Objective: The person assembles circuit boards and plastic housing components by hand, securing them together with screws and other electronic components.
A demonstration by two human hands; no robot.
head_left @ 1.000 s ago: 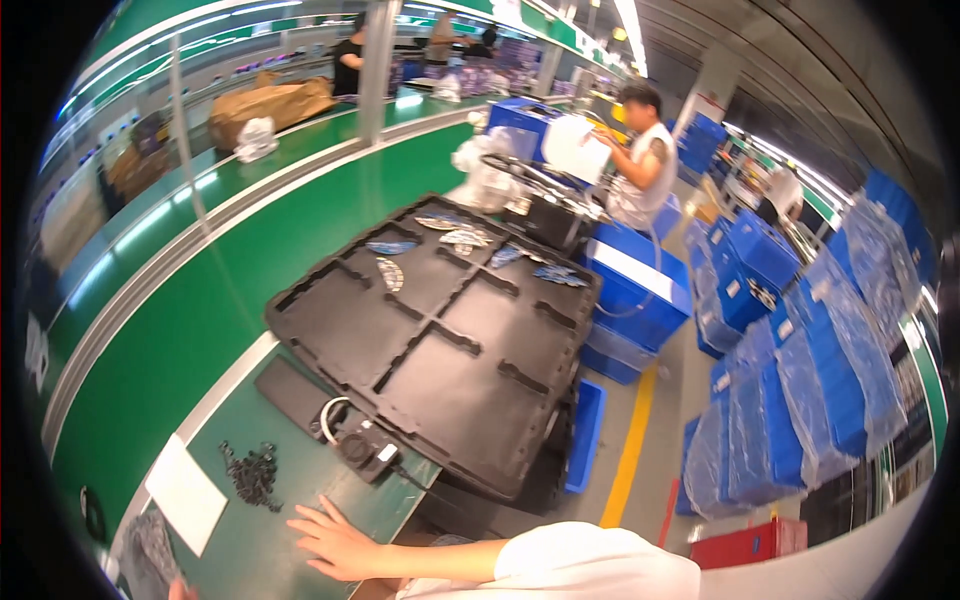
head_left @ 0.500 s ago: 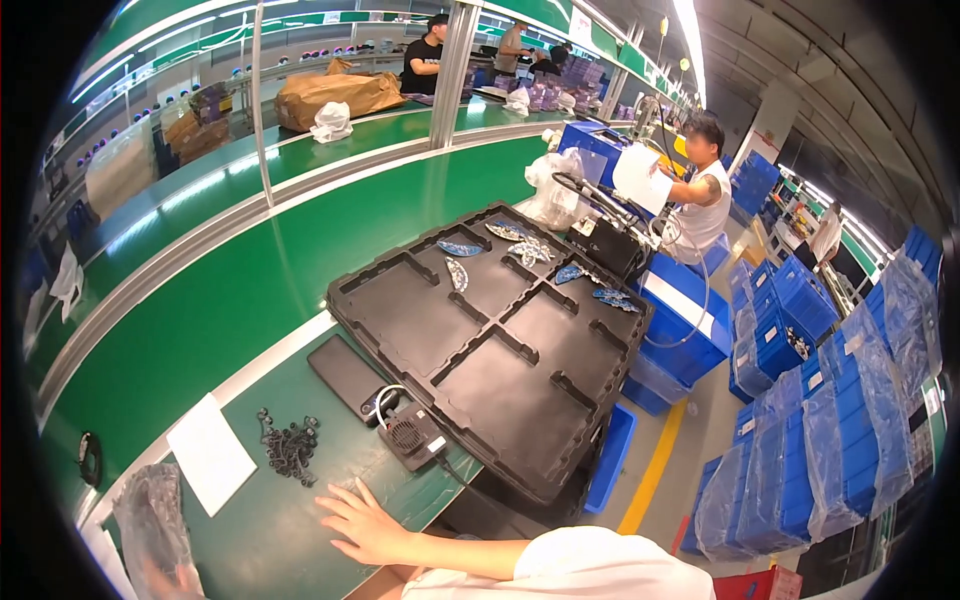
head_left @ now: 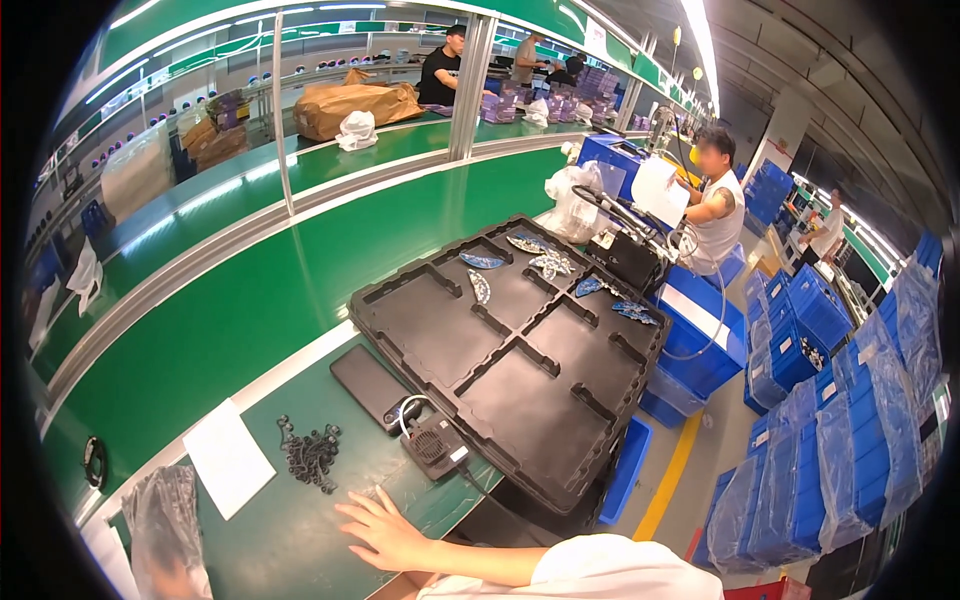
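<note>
My right hand (head_left: 388, 537) lies palm down on the green table, fingers spread, holding nothing. Just beyond its fingertips is a loose pile of small black parts (head_left: 312, 456). At the lower left, a blurred skin-coloured shape, apparently my left hand (head_left: 178, 582), shows at a crumpled clear plastic bag (head_left: 163, 515); its fingers cannot be made out. Between bag and pile lies a blank white sheet (head_left: 228, 460). Past my right hand are a dark flat case (head_left: 372, 385) and a small black device with a round grille (head_left: 434, 447), with a cable.
A large black compartment tray (head_left: 500, 405) holds several blue and silver leaf-shaped pieces (head_left: 550, 263) in its far compartments. Blue bins (head_left: 700, 325) stand on the right, some wrapped in plastic. A person in a white sleeveless top (head_left: 717, 215) works at the far right. A green conveyor (head_left: 200, 330) runs behind.
The whole view has shifted, so the scene sits slightly farther right and lower. My right hand stays spread on the table near the black parts. Nothing is visibly picked up or released.
</note>
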